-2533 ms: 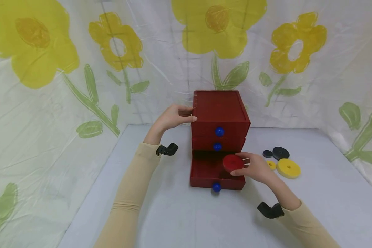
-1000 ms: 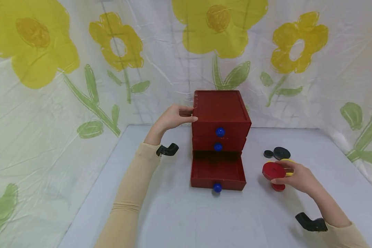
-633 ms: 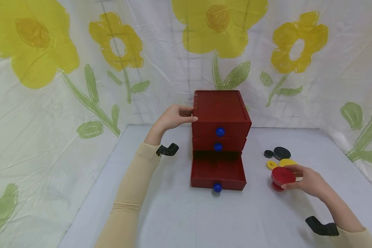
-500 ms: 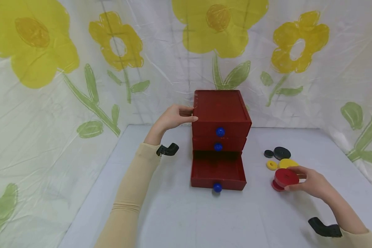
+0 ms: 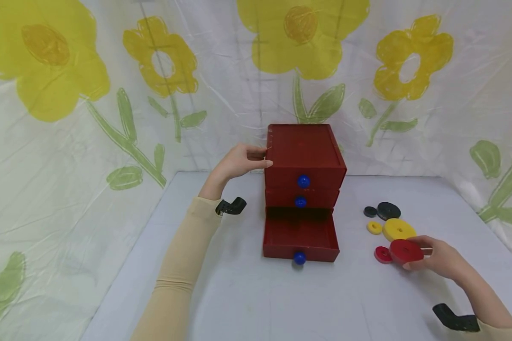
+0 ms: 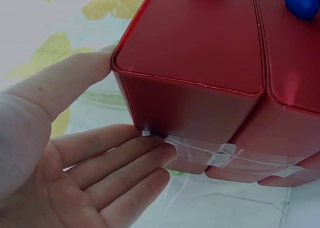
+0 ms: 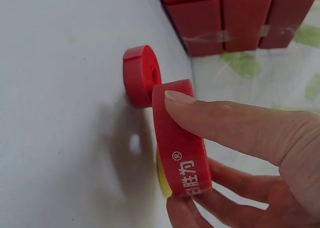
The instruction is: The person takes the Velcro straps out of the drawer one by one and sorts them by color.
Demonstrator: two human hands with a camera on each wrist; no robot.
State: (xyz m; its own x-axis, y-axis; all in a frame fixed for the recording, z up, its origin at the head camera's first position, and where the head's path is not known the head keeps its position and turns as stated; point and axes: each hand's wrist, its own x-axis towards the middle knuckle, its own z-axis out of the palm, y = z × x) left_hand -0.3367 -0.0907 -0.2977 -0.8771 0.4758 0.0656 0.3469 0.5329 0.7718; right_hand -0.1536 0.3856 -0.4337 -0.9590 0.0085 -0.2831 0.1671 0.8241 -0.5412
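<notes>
My right hand pinches a large red tape roll, thumb on one side and fingers on the other. Its woven edge carries white lettering in the right wrist view. Right at its left side lies a smaller red tape roll on the table. At the left side of the red drawer cabinet is my left hand. Its thumb touches the front edge and its nearly straight fingers lie against the side wall, near clear tape. The bottom drawer is pulled out and bare inside.
Behind the red rolls lie a large yellow roll and a small yellow roll. Farther back are a large black roll and a small black roll. A flowered sheet hangs behind the white table.
My right hand has carried the large red roll from above the open drawer rightward and down beside the small red roll, which now shows fully. My left hand has stayed at the cabinet.
</notes>
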